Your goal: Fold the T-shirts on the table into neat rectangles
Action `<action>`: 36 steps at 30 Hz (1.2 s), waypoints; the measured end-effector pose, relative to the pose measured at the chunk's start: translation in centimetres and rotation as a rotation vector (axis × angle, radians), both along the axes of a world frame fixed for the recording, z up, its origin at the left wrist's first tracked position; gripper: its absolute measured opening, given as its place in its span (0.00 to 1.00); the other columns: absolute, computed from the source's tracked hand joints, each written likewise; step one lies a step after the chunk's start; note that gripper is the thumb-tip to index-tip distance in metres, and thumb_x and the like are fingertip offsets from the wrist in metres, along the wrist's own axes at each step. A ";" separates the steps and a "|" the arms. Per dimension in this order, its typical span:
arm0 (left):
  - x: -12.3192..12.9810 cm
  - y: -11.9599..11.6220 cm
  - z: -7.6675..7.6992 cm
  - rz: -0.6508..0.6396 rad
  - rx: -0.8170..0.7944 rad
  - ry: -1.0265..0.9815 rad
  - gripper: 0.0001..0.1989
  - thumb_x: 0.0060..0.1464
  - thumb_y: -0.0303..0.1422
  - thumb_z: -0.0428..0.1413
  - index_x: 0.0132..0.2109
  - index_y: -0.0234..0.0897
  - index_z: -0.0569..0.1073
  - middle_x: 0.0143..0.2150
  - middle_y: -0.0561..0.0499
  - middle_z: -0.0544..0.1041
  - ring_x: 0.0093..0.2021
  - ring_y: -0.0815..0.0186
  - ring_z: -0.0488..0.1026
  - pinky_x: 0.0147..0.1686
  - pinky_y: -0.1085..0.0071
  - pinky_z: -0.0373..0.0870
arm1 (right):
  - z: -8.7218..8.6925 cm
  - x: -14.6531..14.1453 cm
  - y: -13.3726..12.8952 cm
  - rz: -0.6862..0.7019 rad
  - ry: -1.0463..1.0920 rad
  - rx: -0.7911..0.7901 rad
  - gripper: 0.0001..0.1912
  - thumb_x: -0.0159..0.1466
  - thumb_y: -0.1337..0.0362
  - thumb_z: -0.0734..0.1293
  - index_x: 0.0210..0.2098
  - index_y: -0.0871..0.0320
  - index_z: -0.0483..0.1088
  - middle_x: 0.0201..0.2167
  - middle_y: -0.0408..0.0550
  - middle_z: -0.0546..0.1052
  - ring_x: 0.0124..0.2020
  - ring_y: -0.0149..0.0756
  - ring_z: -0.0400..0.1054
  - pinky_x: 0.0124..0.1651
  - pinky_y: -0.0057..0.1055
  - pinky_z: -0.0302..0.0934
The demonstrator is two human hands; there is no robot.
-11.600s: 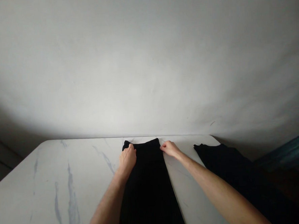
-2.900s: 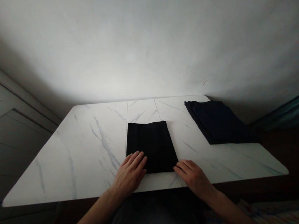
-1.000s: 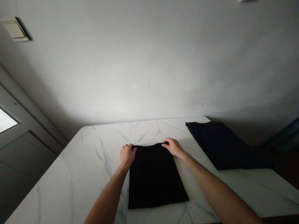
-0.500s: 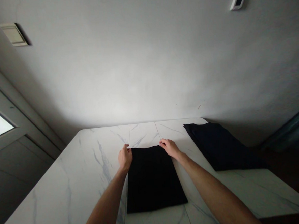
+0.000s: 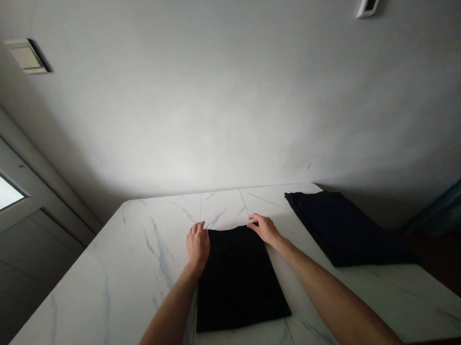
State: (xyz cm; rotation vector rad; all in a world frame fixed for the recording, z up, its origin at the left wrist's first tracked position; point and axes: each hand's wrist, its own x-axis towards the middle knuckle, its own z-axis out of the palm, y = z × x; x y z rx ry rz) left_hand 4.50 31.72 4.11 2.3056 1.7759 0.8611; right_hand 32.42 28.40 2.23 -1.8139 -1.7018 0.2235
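A black folded cloth [image 5: 239,281], likely a garment, lies flat on the white marble-patterned table [image 5: 120,283] in front of me. Its far edge dips slightly between my two hands. At the far left corner, my left hand [image 5: 198,244] has its fingers together and bent over the cloth's edge; the thumb side is partly hidden. My right hand [image 5: 265,228] pinches the far right corner between thumb and fingers. Both forearms reach in from the bottom, one on either side of the cloth.
A dark navy and black stack of folded cloth [image 5: 347,230] lies on the table's right side. Behind the table rises a grey-white wall [image 5: 218,100] with a switch plate [image 5: 27,56] and a small white device [image 5: 369,6]. A door [image 5: 6,202] stands left, a teal curtain [image 5: 451,206] right.
My left hand has shifted slightly right and rolled over the cloth's corner, its fingers now lying more across the edge. The right hand stays at its corner, its fingers slightly changed.
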 end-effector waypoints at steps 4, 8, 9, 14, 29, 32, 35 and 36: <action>0.9 -2.4 0.0 -0.371 0.112 0.239 0.20 0.66 0.30 0.47 0.62 0.40 0.69 0.66 0.45 0.69 0.68 0.56 0.63 0.66 0.54 0.60 | 0.1 0.0 -0.6 -0.063 0.094 0.092 0.13 0.66 0.61 0.63 0.47 0.55 0.76 0.41 0.52 0.82 0.42 0.41 0.77 0.47 0.37 0.70; 0.8 -3.7 -0.5 -0.505 0.123 0.362 0.24 0.67 0.34 0.47 0.68 0.43 0.63 0.72 0.46 0.60 0.73 0.54 0.52 0.69 0.46 0.52 | 0.9 -1.9 -2.4 0.092 -0.075 0.191 0.20 0.71 0.62 0.55 0.55 0.57 0.73 0.54 0.55 0.77 0.57 0.42 0.70 0.62 0.42 0.62; 0.7 -3.7 -0.6 -0.512 0.109 0.375 0.25 0.67 0.36 0.47 0.69 0.43 0.62 0.73 0.46 0.59 0.73 0.54 0.51 0.69 0.45 0.51 | 1.0 -2.5 -2.9 0.185 -0.137 0.168 0.22 0.72 0.60 0.55 0.59 0.57 0.71 0.58 0.55 0.75 0.62 0.42 0.66 0.65 0.43 0.58; 0.2 -2.9 -1.4 -0.476 -0.053 0.428 0.26 0.68 0.41 0.46 0.69 0.42 0.62 0.73 0.43 0.58 0.74 0.52 0.51 0.68 0.41 0.51 | 0.9 -3.6 -4.6 0.378 -0.362 -0.137 0.35 0.71 0.46 0.58 0.70 0.60 0.56 0.71 0.58 0.57 0.73 0.50 0.46 0.72 0.53 0.43; -0.8 -1.3 -1.7 -0.423 -0.141 0.416 0.27 0.69 0.41 0.44 0.72 0.43 0.57 0.75 0.43 0.51 0.75 0.50 0.45 0.68 0.40 0.48 | 0.4 -2.2 -4.2 0.397 -0.362 -0.195 0.37 0.72 0.45 0.55 0.73 0.58 0.49 0.73 0.55 0.52 0.74 0.49 0.42 0.73 0.52 0.38; -0.6 -2.5 -0.5 -0.408 -0.140 0.430 0.28 0.69 0.40 0.42 0.72 0.41 0.55 0.76 0.41 0.49 0.75 0.49 0.43 0.67 0.36 0.45 | 1.3 -2.8 -4.9 0.365 -0.361 -0.218 0.39 0.71 0.43 0.54 0.73 0.59 0.49 0.73 0.57 0.51 0.74 0.51 0.41 0.73 0.54 0.38; -0.4 -5.1 -0.2 -0.433 -0.022 0.424 0.29 0.69 0.41 0.42 0.73 0.40 0.53 0.76 0.41 0.47 0.76 0.51 0.41 0.68 0.37 0.41 | 1.3 -4.7 -7.1 0.337 -0.375 -0.129 0.42 0.70 0.40 0.53 0.73 0.60 0.47 0.74 0.58 0.48 0.75 0.51 0.38 0.73 0.55 0.35; -0.4 -6.1 -0.4 -0.464 0.013 0.426 0.29 0.69 0.41 0.43 0.73 0.41 0.53 0.76 0.42 0.48 0.75 0.51 0.41 0.69 0.39 0.41 | 0.9 -5.5 -8.0 0.337 -0.379 -0.101 0.43 0.70 0.39 0.53 0.74 0.61 0.47 0.74 0.59 0.47 0.75 0.51 0.37 0.73 0.55 0.34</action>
